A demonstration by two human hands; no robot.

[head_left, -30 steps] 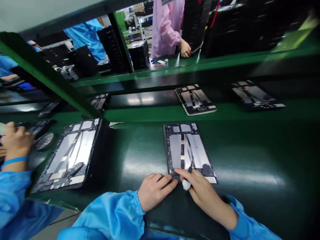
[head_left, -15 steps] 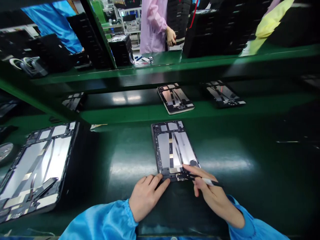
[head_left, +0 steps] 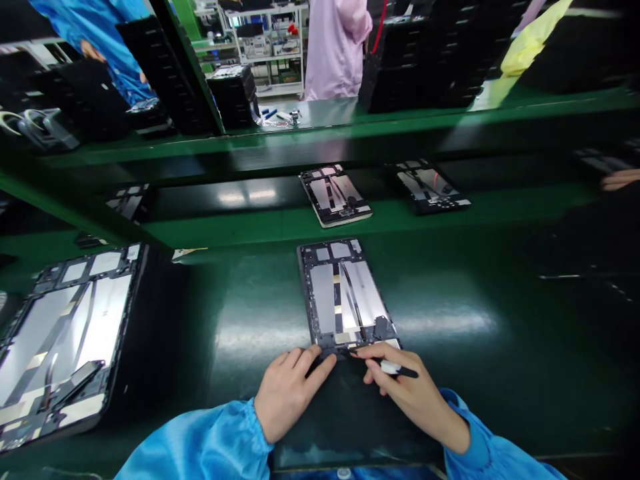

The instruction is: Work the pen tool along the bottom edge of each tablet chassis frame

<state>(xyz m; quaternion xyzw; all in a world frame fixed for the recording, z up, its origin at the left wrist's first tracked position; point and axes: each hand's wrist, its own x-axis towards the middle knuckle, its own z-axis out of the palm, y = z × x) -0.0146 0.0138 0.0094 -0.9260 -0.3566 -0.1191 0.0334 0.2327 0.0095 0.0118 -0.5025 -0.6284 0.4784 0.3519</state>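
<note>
An opened tablet [head_left: 323, 293], its back off and silver batteries and flex cables showing, lies on the green bench in front of me. At its near left corner my left hand [head_left: 290, 387] holds the edge, with thumb and forefinger pressed on it. Pinched in my right hand [head_left: 405, 387] are slim black tweezers [head_left: 395, 368] with a white band. Their tip is at the tablet's near edge, among the small parts there, partly hidden by my fingers. A small black piece [head_left: 381, 327] sits at the tablet's lower right.
At left, another opened tablet [head_left: 105, 300] tops a dark stack. Two more opened tablets [head_left: 336, 195] [head_left: 430, 187] lie on the strip behind. A green shelf [head_left: 320, 137] crosses beyond, bearing black tray stacks [head_left: 233, 97]. People in coveralls stand past it; a person's hand [head_left: 623, 180] shows at far right.
My right hand has moved slightly left and down, bringing the tweezers to the tablet's near edge. My left hand keeps its hold. The view has shifted a little; a hand has appeared at far right.
</note>
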